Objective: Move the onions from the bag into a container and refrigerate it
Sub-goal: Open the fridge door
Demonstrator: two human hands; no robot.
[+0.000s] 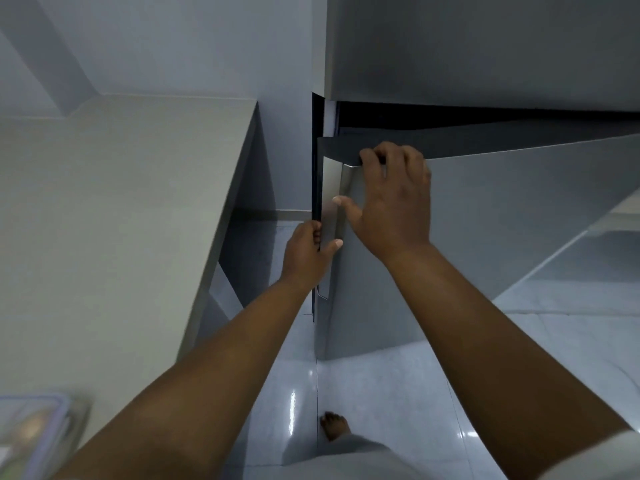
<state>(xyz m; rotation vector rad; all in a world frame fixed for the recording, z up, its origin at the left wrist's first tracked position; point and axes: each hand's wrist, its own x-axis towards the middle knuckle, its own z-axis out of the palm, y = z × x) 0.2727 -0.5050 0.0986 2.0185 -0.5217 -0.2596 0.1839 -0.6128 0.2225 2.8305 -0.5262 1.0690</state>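
Note:
A grey refrigerator stands in front of me, its lower door point(485, 237) swung slightly ajar with a dark gap above it. My right hand point(391, 199) has its fingers hooked over the top left corner of that door, thumb spread on the front. My left hand point(308, 251) grips the door's left edge lower down, fingers behind it and thumb in front. A clear lidded container point(38, 431) with blurred contents rests at the near left corner of the counter. No bag is in view.
A pale counter point(121, 220) fills the left side, close to the refrigerator, with a narrow gap between them. The upper refrigerator door point(485, 43) is closed. Glossy light floor tiles point(398, 393) lie below, with my bare foot point(334, 426) on them.

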